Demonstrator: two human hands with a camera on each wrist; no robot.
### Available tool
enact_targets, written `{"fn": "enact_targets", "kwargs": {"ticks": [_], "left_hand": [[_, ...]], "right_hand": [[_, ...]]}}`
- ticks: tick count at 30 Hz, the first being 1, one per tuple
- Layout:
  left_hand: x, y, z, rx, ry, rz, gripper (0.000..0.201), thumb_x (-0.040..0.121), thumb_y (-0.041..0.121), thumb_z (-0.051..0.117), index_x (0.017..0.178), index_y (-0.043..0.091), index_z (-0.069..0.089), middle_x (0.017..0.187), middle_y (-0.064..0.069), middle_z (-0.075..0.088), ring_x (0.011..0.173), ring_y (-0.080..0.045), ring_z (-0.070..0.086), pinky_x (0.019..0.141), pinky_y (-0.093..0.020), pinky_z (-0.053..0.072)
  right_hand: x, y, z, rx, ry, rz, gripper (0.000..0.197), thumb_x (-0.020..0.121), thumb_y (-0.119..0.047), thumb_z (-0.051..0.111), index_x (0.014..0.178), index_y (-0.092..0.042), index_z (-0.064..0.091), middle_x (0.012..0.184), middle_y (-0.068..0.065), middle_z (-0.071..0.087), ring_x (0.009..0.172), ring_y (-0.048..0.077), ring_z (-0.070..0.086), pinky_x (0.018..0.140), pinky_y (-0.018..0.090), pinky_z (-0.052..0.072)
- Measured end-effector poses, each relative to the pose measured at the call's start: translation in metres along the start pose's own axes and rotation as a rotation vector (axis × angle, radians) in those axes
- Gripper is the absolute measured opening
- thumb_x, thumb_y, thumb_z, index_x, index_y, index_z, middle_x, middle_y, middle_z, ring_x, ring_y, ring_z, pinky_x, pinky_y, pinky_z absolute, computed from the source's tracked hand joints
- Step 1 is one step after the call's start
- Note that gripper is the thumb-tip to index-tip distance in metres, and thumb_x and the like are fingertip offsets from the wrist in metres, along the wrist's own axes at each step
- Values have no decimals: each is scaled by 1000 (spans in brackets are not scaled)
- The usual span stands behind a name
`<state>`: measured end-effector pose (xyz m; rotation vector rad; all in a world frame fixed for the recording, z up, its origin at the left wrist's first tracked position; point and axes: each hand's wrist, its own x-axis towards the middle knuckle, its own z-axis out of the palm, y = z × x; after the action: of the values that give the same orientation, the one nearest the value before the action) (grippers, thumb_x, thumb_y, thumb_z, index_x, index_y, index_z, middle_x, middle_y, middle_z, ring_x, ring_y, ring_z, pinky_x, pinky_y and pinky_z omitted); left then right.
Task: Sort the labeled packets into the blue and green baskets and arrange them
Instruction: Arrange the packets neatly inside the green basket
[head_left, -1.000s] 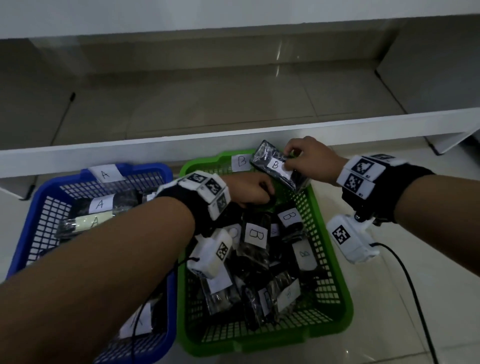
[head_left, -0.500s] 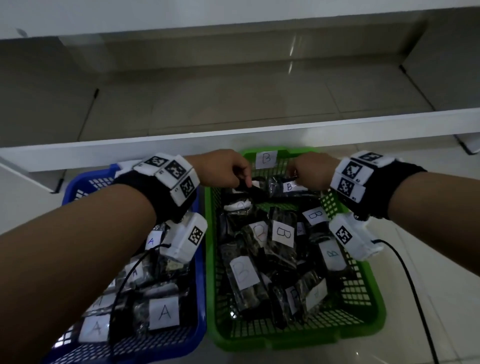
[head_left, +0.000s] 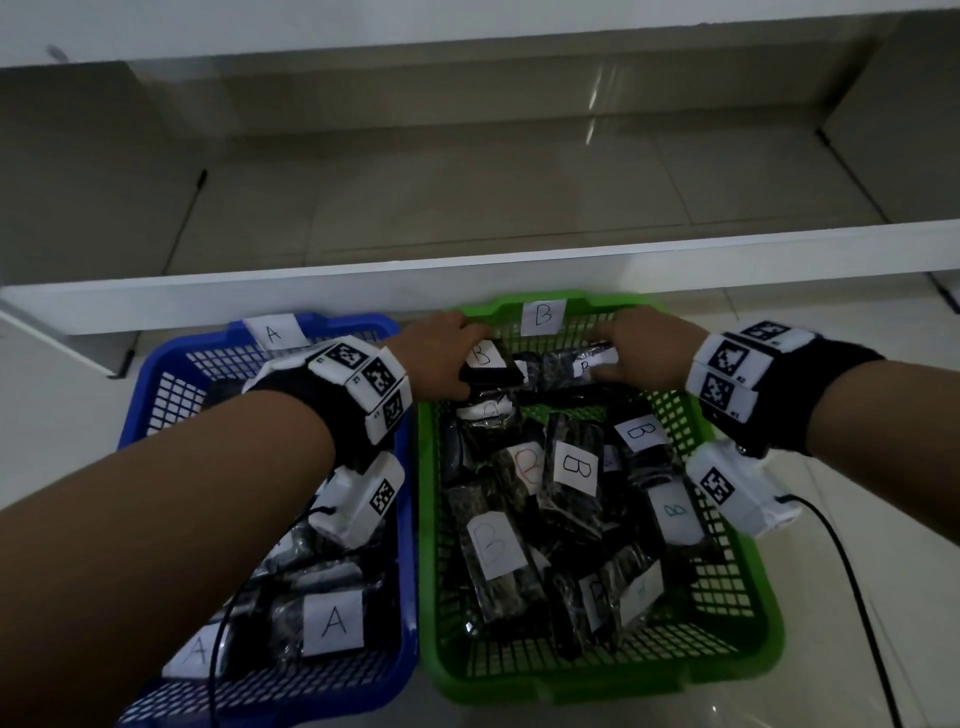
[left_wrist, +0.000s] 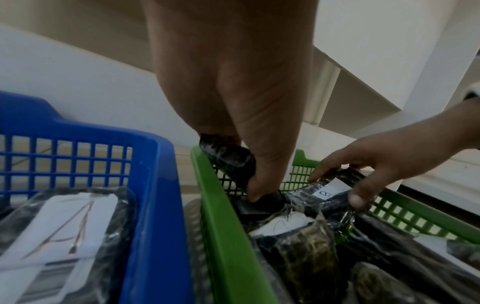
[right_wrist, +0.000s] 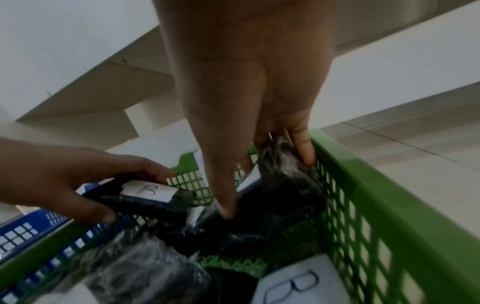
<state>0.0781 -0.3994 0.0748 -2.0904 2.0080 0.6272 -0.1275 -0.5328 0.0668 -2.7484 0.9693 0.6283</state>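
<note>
Head view: the left hand (head_left: 441, 358) and right hand (head_left: 631, 351) are each gripping a B-labeled packet (head_left: 491, 364) at the far wall of the green basket (head_left: 727, 670), apparently lining them up in a row.

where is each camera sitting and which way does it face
Head: above, looking forward and down at the blue basket and green basket; both forearms, left hand and right hand show.
Left wrist: along the left hand gripping a B packet at the green basket's far end; the right hand shows too.
Right wrist: along the right hand gripping another packet; the left hand shows too.
Shared: both wrist views show both hands and the green basket.
</note>
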Motion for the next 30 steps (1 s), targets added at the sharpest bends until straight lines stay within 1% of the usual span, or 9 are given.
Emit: {"fn": "enact_targets", "kwargs": {"ticks": [3, 7, 10, 13, 16, 18, 22, 26, 30], "left_hand": [[2, -2, 0, -89, 12, -3, 77, 81, 20, 68, 145, 20, 26, 134, -12, 40, 122, -28, 42, 98, -38, 41], [3, -3, -2, -202, 25, -1, 80, 77, 19, 70, 145, 22, 27, 130, -8, 38, 119, -25, 44, 96, -36, 43], [4, 0, -1, -138, -25, -10, 93, 77, 25, 71, 150, 26, 13, 131, -11, 34, 115, -27, 45, 91, -34, 45], [7, 4, 6, -1, -43, -19, 92, 82, 36, 65, 151, 22, 6, 139, -16, 30, 125, -33, 38, 100, -38, 40], [12, 11, 16, 20, -88, -39, 81, 90, 46, 53, 151, 17, 7, 143, -18, 32, 130, -33, 37, 103, -39, 38], [15, 16, 20, 2, -86, -75, 78, 92, 48, 49, 151, 16, 9, 144, -19, 33, 130, -34, 38, 103, -42, 39], [21, 22, 23, -56, -87, -100, 79, 91, 43, 53, 150, 12, 12, 143, -20, 34, 131, -33, 37, 104, -41, 38], [25, 28, 18, -79, -73, -85, 81, 86, 40, 62, 149, 15, 17, 134, -19, 43, 121, -33, 47, 97, -40, 43], [28, 27, 16, -48, -83, -83, 82, 86, 36, 64, 150, 17, 15, 141, -17, 40, 127, -33, 43, 101, -41, 40]], "right_hand": [[2, -1, -8, -113, -123, -15, 62, 77, -38, 72, 127, -10, 48, 119, 12, 57, 106, 28, 56, 86, 32, 49], [-2, 1, -5, -61, -1, -5, 53, 77, -30, 73, 119, -8, 49, 115, 12, 56, 103, 27, 55, 85, 38, 49], [-3, 3, -2, -20, 63, 11, 57, 78, -26, 72, 124, -8, 44, 120, 13, 51, 110, 29, 49, 87, 38, 45], [-4, 2, -1, -61, 91, -3, 55, 79, -27, 70, 125, -9, 45, 120, 12, 53, 110, 30, 48, 87, 37, 43], [-7, 2, -3, -164, 179, -9, 57, 81, -33, 65, 131, -17, 45, 123, 7, 54, 114, 27, 45, 90, 36, 37], [-7, 4, -5, -143, 194, 0, 59, 81, -33, 64, 134, -17, 43, 125, 7, 52, 116, 28, 43, 91, 36, 36], [-9, 6, -4, -94, 182, -12, 60, 80, -26, 66, 135, -15, 43, 126, 9, 52, 115, 28, 44, 91, 37, 40], [-12, 7, 1, -101, 166, -30, 62, 81, -23, 66, 138, -16, 40, 129, 8, 51, 116, 27, 44, 92, 37, 40], [-9, 6, 0, -134, 165, -43, 57, 82, -19, 64, 135, -15, 42, 126, 8, 53, 115, 27, 46, 90, 36, 41]]}}
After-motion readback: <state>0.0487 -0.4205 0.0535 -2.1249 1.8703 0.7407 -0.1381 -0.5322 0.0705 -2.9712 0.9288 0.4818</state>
